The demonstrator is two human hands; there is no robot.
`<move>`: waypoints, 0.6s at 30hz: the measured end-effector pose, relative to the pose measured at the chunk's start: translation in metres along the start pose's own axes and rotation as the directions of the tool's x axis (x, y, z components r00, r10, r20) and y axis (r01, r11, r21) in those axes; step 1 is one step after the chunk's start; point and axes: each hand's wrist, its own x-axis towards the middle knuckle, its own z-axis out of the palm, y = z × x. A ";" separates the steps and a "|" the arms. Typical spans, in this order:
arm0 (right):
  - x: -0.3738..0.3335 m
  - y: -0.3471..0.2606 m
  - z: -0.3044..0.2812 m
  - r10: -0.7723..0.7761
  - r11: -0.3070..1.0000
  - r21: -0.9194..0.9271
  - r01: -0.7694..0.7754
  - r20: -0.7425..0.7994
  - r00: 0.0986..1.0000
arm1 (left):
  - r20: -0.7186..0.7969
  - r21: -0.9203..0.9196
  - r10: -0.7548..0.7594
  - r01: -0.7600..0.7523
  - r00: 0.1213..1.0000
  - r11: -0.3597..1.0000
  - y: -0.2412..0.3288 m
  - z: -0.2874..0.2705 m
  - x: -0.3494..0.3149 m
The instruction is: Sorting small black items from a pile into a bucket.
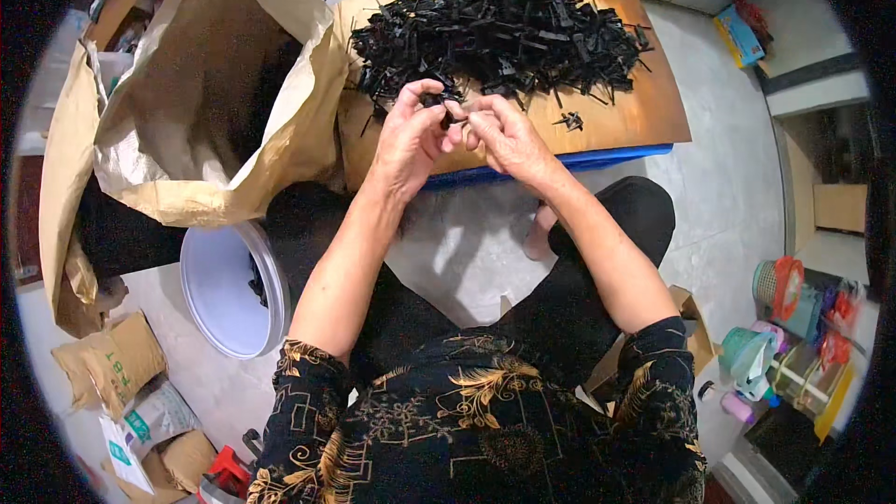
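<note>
Work's prob. at the picking-apart step: left hand (pixel 409 138) & right hand (pixel 511 140) pinch nearly closed on, I think, a small black pc (pixel 433 101) by the black pile (pixel 495 37), so next prob. needs a gentle tug.

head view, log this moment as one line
left hand: holding small black part; right hand: meeting left; black pile: on brown board; white bucket: at left

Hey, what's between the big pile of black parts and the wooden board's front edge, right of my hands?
In the head view, a small black part, or a few tangled together, lies there on the wooden board, apart from the pile.
</note>
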 end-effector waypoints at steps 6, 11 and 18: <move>-0.011 -0.009 -0.006 -0.071 0.997 -0.006 0.071 0.021 0.997 | 0.046 -0.007 -0.080 0.080 0.996 0.997 -0.007 0.000 -0.010; -0.020 -0.010 -0.006 -0.108 0.992 0.071 0.105 0.041 0.993 | 0.239 0.060 -0.172 0.162 0.956 0.985 -0.011 0.000 -0.018; -0.029 -0.015 -0.012 0.076 0.985 0.130 -0.111 0.252 0.965 | 0.358 0.064 -0.228 0.219 0.906 0.974 -0.012 0.002 -0.025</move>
